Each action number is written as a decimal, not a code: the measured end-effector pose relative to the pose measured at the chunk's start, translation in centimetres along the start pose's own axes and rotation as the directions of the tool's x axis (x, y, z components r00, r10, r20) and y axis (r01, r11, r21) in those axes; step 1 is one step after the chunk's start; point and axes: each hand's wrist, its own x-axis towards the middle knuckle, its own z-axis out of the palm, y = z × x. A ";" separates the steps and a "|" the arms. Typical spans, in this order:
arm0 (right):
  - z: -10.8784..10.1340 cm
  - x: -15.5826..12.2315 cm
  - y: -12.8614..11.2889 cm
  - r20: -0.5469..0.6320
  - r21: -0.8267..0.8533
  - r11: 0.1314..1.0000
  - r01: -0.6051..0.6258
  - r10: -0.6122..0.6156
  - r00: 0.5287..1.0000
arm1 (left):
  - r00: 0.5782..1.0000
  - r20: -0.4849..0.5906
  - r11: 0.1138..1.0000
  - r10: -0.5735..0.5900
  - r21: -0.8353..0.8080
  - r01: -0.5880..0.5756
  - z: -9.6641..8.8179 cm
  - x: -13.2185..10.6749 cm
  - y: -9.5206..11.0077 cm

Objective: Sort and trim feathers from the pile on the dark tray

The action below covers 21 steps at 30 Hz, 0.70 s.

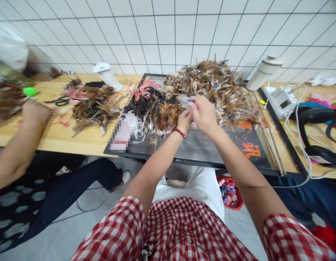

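Note:
My left hand [184, 121], with a red bead bracelet on the wrist, and my right hand [203, 113] meet over a black tray [200, 148], fingers closed together. They pinch something small and pale with a blue tip, too small to name. Right behind the hands lies a big heap of brown and orange feathers [214, 85]. A darker bundle of black and rust feathers [154, 107] lies just left of my left hand.
A co-worker's hand [34, 112] rests on the wooden table [75, 139] at left, near more feather piles [93, 105], scissors [59, 101] and a white spool [106, 74]. At right stand a white bottle [263, 72], a small white device with cables [281, 101], thin sticks [263, 130]. A red basket [230, 192] sits on the floor.

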 end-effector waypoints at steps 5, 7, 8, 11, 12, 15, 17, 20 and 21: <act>0.0 -3.3 10.1 0.048 0.097 0.932 -0.349 0.346 0.937 | 0.999 -0.010 0.993 -0.041 -0.114 0.040 0.4 -0.1 0.3; 0.4 -4.6 10.7 0.142 0.136 0.899 -0.416 0.398 0.906 | 0.998 -0.008 0.989 -0.056 -0.138 0.054 0.4 -0.2 0.5; 0.6 -5.0 10.7 0.178 0.147 0.889 -0.433 0.407 0.896 | 0.998 -0.012 0.988 -0.063 -0.144 0.060 0.3 -0.3 0.7; 1.3 -5.1 10.5 0.222 0.155 0.891 -0.426 0.389 0.894 | 0.997 -0.012 0.987 -0.072 -0.144 0.069 0.1 -0.4 0.9; 1.4 -5.0 10.4 0.223 0.159 0.894 -0.419 0.381 0.897 | 0.998 -0.009 0.988 -0.067 -0.136 0.066 0.1 -0.5 0.9; 1.5 -4.6 10.3 0.212 0.181 0.892 -0.415 0.376 0.902 | 0.999 0.008 0.995 -0.050 -0.090 0.051 0.2 -0.6 0.8; 1.4 -4.5 10.3 0.200 0.189 0.894 -0.407 0.371 0.907 | 0.999 0.031 0.998 -0.040 -0.049 0.041 0.3 -0.6 0.7; 1.0 -4.5 10.2 0.199 0.189 0.901 -0.391 0.355 0.914 | 0.996 0.081 1.000 -0.023 0.005 0.023 0.3 -0.5 0.4; 0.9 -4.5 10.2 0.201 0.191 0.903 -0.386 0.348 0.915 | 0.996 0.092 1.000 -0.015 0.014 0.014 0.2 -0.5 0.3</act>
